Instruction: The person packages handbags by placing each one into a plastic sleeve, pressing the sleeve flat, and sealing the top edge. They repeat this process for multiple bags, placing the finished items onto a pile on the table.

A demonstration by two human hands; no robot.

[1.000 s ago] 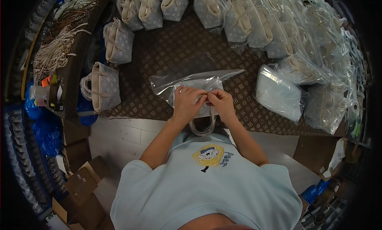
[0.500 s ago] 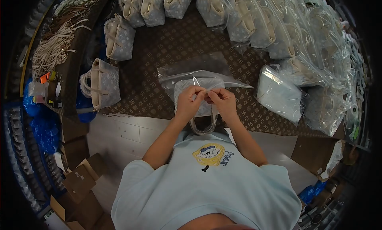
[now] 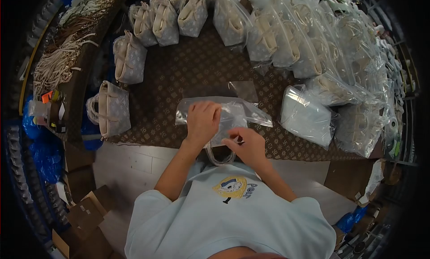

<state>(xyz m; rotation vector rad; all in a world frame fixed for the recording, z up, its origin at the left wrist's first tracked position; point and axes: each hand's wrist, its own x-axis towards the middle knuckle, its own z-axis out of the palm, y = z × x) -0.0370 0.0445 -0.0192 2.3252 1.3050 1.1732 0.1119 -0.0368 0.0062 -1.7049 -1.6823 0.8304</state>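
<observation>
A small pale patterned handbag (image 3: 227,132) lies on the near edge of the table, its looped handle (image 3: 217,158) hanging toward my shirt. Over its far end lies a clear plastic bag (image 3: 257,115), spread flat and creased. My left hand (image 3: 204,120) is closed over the plastic, fingers curled, and the fingertips are partly hidden. To the right of the handbag, my right hand (image 3: 250,145) has its thumb and index finger apart, with nothing visible between them.
Similar unwrapped handbags (image 3: 115,107) stand along the left and far side. Plastic-wrapped handbags (image 3: 309,57) crowd the right. A stack of clear plastic bags (image 3: 307,115) lies right of my hands. Straps (image 3: 58,64) are heaped at far left; cardboard boxes (image 3: 87,209) sit on the floor.
My hands were together, fingertips pinched over the handbag. They have since separated, the left moving up-left over the plastic, the right drawing back nearer to me. The view has shifted slightly.
</observation>
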